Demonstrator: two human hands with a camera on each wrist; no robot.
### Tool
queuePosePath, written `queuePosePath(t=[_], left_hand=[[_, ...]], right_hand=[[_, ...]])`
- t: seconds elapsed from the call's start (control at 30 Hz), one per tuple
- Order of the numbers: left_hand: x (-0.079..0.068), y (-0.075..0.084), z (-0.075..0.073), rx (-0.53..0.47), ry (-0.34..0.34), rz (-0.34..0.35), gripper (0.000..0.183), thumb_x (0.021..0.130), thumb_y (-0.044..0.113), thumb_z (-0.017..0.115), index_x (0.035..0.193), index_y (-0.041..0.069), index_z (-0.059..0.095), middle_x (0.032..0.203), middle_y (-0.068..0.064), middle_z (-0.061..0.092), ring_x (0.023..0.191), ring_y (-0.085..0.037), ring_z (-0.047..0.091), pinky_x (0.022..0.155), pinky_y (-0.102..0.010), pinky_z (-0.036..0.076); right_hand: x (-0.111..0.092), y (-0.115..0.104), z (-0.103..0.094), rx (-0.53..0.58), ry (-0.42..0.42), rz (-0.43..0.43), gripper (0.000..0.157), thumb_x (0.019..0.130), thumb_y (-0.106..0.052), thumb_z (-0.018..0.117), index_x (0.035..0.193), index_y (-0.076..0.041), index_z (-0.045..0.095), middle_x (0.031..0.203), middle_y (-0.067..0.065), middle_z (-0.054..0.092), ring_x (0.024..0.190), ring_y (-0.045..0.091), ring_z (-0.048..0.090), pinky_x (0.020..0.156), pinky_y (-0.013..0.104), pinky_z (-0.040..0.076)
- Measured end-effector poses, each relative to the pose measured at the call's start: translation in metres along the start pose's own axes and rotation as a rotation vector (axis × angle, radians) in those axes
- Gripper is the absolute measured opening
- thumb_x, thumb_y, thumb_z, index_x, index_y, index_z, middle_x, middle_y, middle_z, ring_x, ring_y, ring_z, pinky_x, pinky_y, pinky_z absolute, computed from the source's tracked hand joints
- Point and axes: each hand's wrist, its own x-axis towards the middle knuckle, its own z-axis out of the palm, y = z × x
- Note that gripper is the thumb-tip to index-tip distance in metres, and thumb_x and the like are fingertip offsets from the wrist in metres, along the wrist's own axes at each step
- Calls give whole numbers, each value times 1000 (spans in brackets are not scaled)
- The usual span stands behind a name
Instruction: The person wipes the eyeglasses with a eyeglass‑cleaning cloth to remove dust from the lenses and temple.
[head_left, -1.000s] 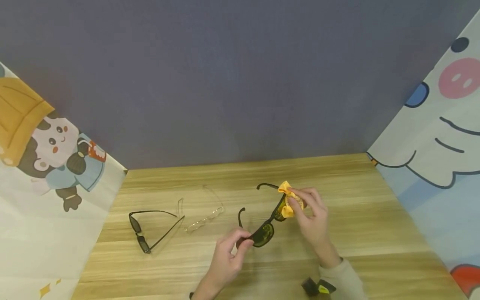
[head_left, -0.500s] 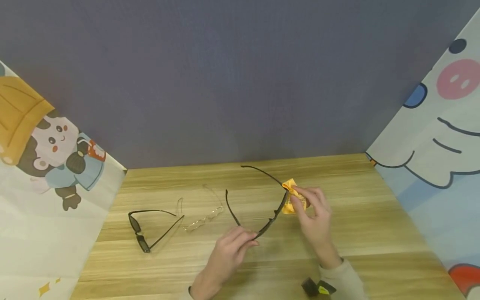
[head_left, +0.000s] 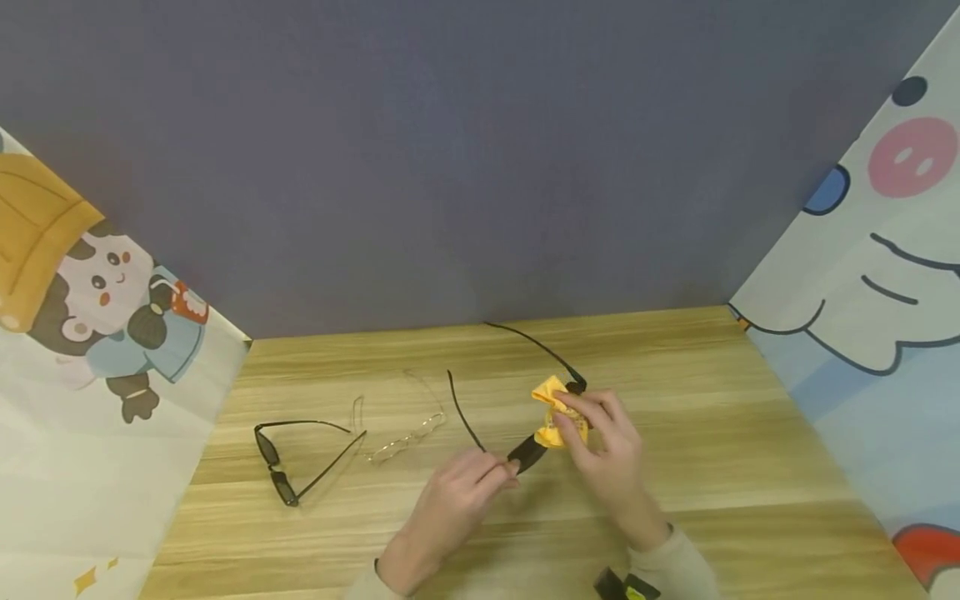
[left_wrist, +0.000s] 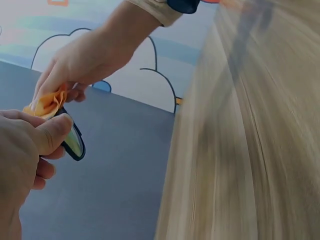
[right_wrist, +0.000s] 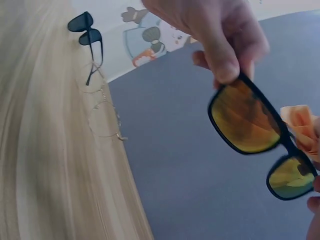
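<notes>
My left hand (head_left: 453,504) pinches one end of a pair of black-framed sunglasses (head_left: 527,452), held above the table. Their amber mirrored lenses (right_wrist: 245,120) show in the right wrist view, and both temples point away and to the left. In my right hand (head_left: 607,454) a small yellow cloth (head_left: 551,390) is gripped between thumb and fingers. It lies over the far lens and the bridge, hiding them in the head view. The orange-looking cloth (right_wrist: 300,122) also shows behind the frame in the right wrist view.
On the wooden table (head_left: 750,467) another pair of black sunglasses (head_left: 283,486) lies unfolded at the left. Thin wire-framed glasses (head_left: 405,446) lie beside it. A grey panel (head_left: 480,167) closes off the back, with cartoon-printed walls (head_left: 847,317) at the sides.
The sunglasses have turned, so the lenses no longer face the head camera and the temples stretch farther back. My right hand with the cloth has moved left along the frame toward the bridge.
</notes>
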Motion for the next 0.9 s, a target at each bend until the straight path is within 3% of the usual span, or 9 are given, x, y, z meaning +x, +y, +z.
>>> queuePosePath(t=[0.1,0.3,0.57,0.7,0.9], left_hand=[[2,-2,0,64,-10,47,14,97,20,64,97,10,74,95,2,73,80,-7,66,78,-13,58],[7,-11,-2,268,-47,192,33,109,4,41,95,7,70,98,-2,72,80,-10,64,72,-13,57],[7,-22,-1,360,-78,349,27,106,3,44,94,10,68,99,-2,72,81,-8,62,73,-11,55],[5,-26,2,419,-88,408,35,108,0,36,96,11,67,99,-1,71,81,-7,60,73,-11,54],[2,-34,6,460,-121,449,34,106,-2,37,98,13,66,102,-1,71,84,-8,61,77,-13,56]], right_hand=[[-1,-6,3,-62,-83,-51,38,104,-33,64,100,2,77,84,10,62,67,14,47,59,19,41],[-2,-17,4,-234,-342,-89,32,105,-37,60,106,-10,78,89,-1,62,72,13,51,63,26,40],[2,-32,4,-382,-575,11,21,86,-28,80,102,-14,79,91,-3,58,77,11,46,65,23,33],[5,-37,10,-404,-625,71,23,82,-21,87,102,-13,79,91,-3,64,77,12,50,66,24,33],[6,-38,20,-365,-640,140,26,78,-13,88,100,-10,74,94,-1,73,87,17,61,76,33,48]])
